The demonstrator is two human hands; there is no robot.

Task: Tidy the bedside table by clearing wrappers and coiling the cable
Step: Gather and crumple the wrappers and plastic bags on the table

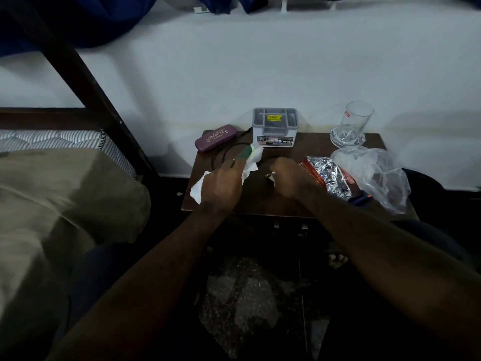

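Observation:
My left hand (223, 184) is closed around a bunch of white paper and a green-and-white wrapper (250, 155) over the left part of the dark wooden bedside table (260, 204). My right hand (290, 178) rests on the table's middle, pinching a small crumpled scrap (270, 175). A black cable (221, 153) lies in loose loops behind my left hand, partly hidden by it. To the right lie a red and silver foil snack wrapper (329, 177) and a clear plastic bag (374, 173).
A purple glasses case (215, 137) and a grey organiser box (274, 128) stand at the table's back by the white wall. A drinking glass (354, 123) sits at the back right. A bed with a beige cover (65, 204) is on the left.

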